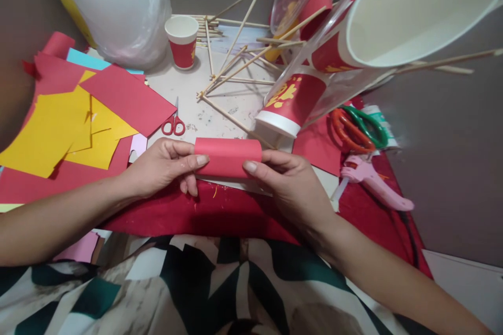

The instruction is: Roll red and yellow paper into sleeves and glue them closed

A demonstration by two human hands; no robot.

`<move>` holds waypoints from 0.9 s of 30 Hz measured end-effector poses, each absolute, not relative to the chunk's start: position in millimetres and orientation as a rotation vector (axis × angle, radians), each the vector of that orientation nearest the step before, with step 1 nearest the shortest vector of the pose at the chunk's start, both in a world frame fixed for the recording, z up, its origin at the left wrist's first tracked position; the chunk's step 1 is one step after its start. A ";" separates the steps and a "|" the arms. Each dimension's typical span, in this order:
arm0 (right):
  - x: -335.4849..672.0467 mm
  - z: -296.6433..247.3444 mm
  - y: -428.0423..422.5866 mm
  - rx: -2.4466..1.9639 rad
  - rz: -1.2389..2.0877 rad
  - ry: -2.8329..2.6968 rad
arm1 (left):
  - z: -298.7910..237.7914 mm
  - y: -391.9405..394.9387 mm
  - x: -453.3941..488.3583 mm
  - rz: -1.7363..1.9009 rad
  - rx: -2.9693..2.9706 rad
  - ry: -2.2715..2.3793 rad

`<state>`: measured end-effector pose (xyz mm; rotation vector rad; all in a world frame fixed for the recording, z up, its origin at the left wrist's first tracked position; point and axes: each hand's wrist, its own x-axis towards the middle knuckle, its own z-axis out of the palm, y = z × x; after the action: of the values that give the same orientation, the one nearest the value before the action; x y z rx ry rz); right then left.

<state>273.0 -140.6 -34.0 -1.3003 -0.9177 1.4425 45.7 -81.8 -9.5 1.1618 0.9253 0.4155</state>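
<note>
A piece of red paper (228, 156), curled into a short roll, is held level just above the table's front edge. My left hand (168, 165) pinches its left end, thumb on the front face and fingers behind. At the right end my right hand (281, 172) grips it the same way, thumb in front. Both hands are closed on the paper. Small red-handled scissors (173, 124) lie just beyond my left hand, their blades pointing away. Whether the roll's edges are joined underneath cannot be seen.
Red and yellow paper sheets (47, 125) pile up at left. A paper cup (183, 44) stands near a plastic bag (118, 10). A wooden stick frame (236, 81) carrying large cups (294, 97) rises at centre right. A pink glue gun (373, 183) and green-handled scissors (365, 125) lie right.
</note>
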 end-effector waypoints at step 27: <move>270.8 -33.5 -138.9 -1.298 1.446 -0.862 | -9.0 -82.4 46.9 0.438 1.082 0.868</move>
<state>270.8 -138.9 -33.5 -1.2976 -0.8617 1.4463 46.9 -82.4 -9.0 1.0820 0.8684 0.4380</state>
